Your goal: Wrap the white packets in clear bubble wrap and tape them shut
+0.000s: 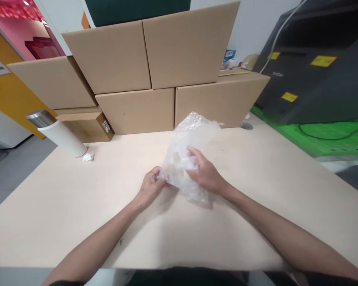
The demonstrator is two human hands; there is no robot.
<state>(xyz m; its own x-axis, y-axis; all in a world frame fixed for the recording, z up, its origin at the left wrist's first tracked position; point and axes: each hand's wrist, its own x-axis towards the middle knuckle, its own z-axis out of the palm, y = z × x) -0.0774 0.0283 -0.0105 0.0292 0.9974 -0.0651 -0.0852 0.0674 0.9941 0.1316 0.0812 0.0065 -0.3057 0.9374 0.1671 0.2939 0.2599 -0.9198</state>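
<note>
A crinkled clear plastic bag (193, 131) is held above the middle of the pale table, with some yellowish pieces (176, 171) showing dimly through it. My left hand (153, 183) pinches the bag's lower left edge between thumb and fingers. Against the bag's right side is my right hand (207, 172), its fingers apart and slightly curled, the thumb side towards the plastic. Whether the right fingertips press on the bag or only hover over it is hard to see. What the pieces inside are, I cannot make out.
Stacked cardboard boxes (134, 111) wall off the table's (77, 206) back edge. At the left stand a white bottle (62, 137) with a steel cap and a crumpled white tissue (88, 157). A large dark machine (316, 79) sits on a green surface at the right.
</note>
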